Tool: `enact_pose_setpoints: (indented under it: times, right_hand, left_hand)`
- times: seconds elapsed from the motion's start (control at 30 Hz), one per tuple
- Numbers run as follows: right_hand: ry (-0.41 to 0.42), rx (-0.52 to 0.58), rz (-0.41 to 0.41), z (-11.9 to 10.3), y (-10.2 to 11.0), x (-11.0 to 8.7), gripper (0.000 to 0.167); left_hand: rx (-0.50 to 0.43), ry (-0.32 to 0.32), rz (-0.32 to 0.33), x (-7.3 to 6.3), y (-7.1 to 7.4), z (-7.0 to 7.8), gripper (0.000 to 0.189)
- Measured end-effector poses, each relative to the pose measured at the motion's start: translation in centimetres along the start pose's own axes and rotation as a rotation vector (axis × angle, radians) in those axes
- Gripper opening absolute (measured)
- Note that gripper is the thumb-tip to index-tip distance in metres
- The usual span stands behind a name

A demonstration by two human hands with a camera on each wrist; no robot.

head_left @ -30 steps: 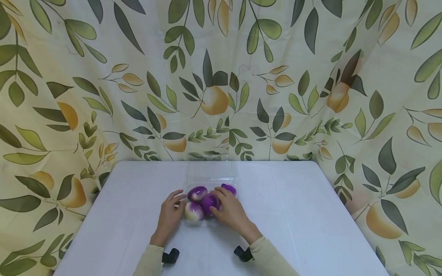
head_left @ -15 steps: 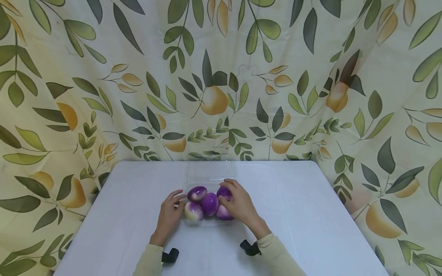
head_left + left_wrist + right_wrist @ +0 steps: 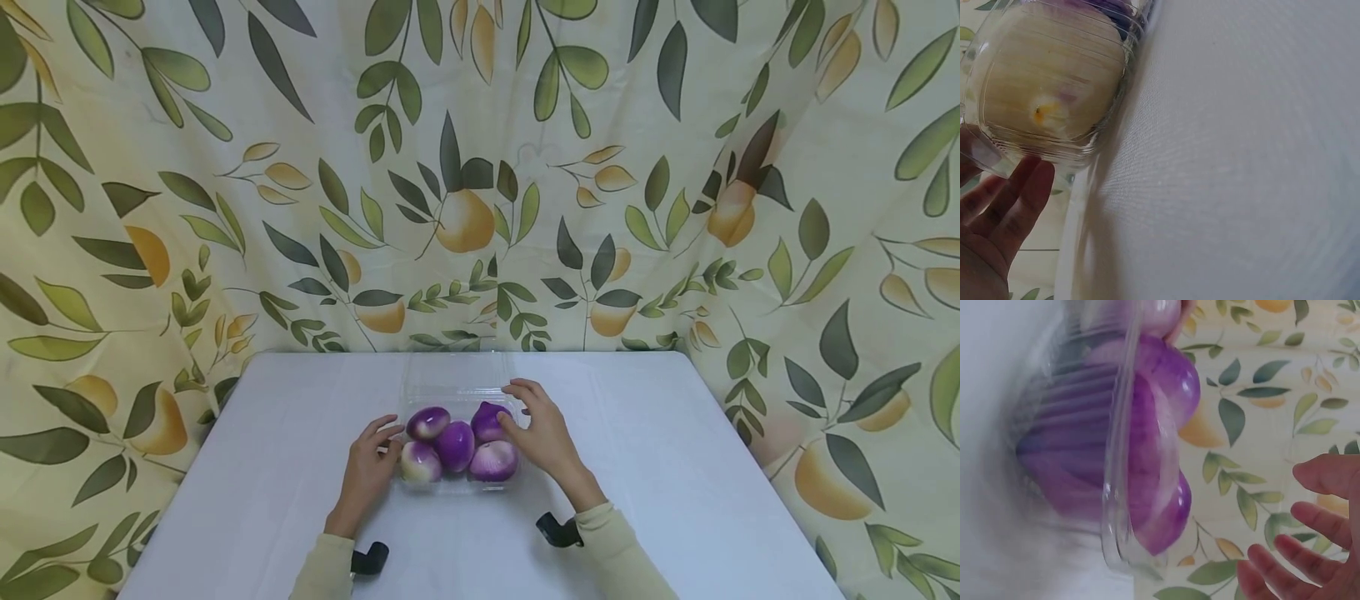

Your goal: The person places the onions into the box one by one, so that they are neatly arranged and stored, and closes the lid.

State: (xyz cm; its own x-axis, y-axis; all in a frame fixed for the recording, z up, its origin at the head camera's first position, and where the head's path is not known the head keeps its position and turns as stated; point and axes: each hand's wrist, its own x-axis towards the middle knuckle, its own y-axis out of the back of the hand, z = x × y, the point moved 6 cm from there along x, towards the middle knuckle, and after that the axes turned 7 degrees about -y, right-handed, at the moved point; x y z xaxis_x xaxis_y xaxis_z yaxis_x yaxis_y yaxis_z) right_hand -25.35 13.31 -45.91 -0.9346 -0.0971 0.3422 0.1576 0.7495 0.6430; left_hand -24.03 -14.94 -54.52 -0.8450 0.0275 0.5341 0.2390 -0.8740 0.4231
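Several purple-and-white onions (image 3: pixel 456 446) sit in a clear plastic clamshell box (image 3: pixel 459 485). At the box's left side, my left hand (image 3: pixel 367 471) holds the rim with thumb and fingers. Its fingers (image 3: pixel 1029 190) meet the rim beside a pale onion (image 3: pixel 1054 81) in the left wrist view. My right hand (image 3: pixel 551 435) is spread just right of the box, near a pointed purple onion (image 3: pixel 489 422). In the right wrist view the right fingers (image 3: pixel 1310 559) stand apart from the onions and hold nothing.
The box's transparent lid (image 3: pixel 456 371) lies folded back toward the far table edge. A white cloth covers the table (image 3: pixel 637 467). Behind it hangs a curtain (image 3: pixel 465 217) printed with leaves and fruit. Black wrist mounts (image 3: pixel 557 530) stick out below the sleeves.
My right hand has moved from the middle onions over to the right rear onion, let go of it, and drawn back right with its fingers spread. My left hand has stayed put.
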Motion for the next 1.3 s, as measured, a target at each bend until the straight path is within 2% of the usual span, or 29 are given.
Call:
enact_pose_setpoints:
  times: [0.4,0.57,0.7,0.77,0.97,1.17,1.3]
  right_hand:
    - [-0.116,0.192,-0.006,2.2,2.0,0.9,0.038]
    - [-0.252,0.282,-0.042,3.5,2.3,1.5,0.037]
    - [-0.396,0.407,-0.108,4.6,2.1,1.6,0.039]
    - [-0.434,0.462,-0.125,4.9,2.1,1.8,0.04]
    - [-0.475,0.542,-0.152,6.0,1.7,2.6,0.041]
    - [-0.532,0.728,-0.183,7.5,0.9,3.3,0.041]
    - [-0.554,0.762,-0.197,8.2,0.5,3.7,0.041]
  left_hand:
    - [0.002,0.005,0.008,0.1,0.0,-0.2,0.021]
    - [0.009,0.015,0.007,0.2,0.0,-0.5,0.021]
    - [0.009,0.02,0.001,0.1,0.0,-0.4,0.021]
    - [0.003,0.01,-0.001,0.2,0.0,-0.2,0.021]
    - [0.001,-0.012,0.008,0.3,0.0,-0.2,0.022]
    - [-0.006,-0.002,-0.005,0.3,0.0,-0.2,0.022]
    - [-0.009,-0.003,-0.007,0.3,0.1,-0.2,0.021]
